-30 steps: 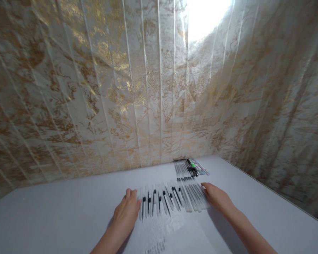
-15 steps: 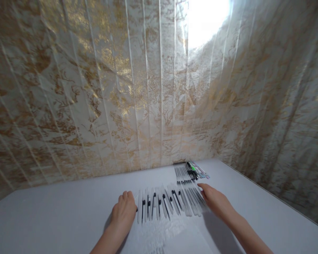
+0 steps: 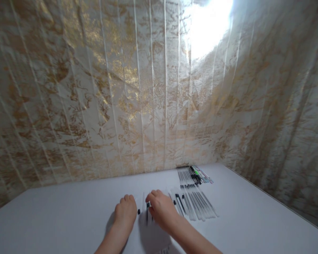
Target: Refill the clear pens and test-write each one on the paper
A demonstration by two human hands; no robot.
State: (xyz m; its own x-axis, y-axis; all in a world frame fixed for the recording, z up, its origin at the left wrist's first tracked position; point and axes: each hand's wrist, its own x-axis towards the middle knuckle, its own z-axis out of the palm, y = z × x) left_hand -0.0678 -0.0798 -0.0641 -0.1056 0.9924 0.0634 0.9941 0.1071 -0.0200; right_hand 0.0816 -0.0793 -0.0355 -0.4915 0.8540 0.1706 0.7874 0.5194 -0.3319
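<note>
My left hand [image 3: 125,211] rests on the white table at the left of the pen parts, its fingers curled; what lies inside them, if anything, is hidden. Just to its right sits a small black pen cap [image 3: 139,211]. My right hand [image 3: 161,208] reaches in over the row, with index finger and thumb apart on either side of another black cap [image 3: 148,204]. Below that cap lies a thin black refill [image 3: 147,218]. The hand hides the middle of the row. Right of it lie more dark refills [image 3: 179,203], caps and clear pen barrels [image 3: 192,211].
Several clear pens [image 3: 204,204] with dark refills lie in a row at the right. Behind them are capped pens [image 3: 184,175], a green-marked black bundle [image 3: 196,173] and pastel sticks [image 3: 205,175]. A gold-patterned curtain [image 3: 108,123] hangs behind the white table [image 3: 69,211].
My right hand has moved left from beside the clear pens to the cap and refill near my left hand. My left hand stays almost in place; the cap beside it shows more fully.
</note>
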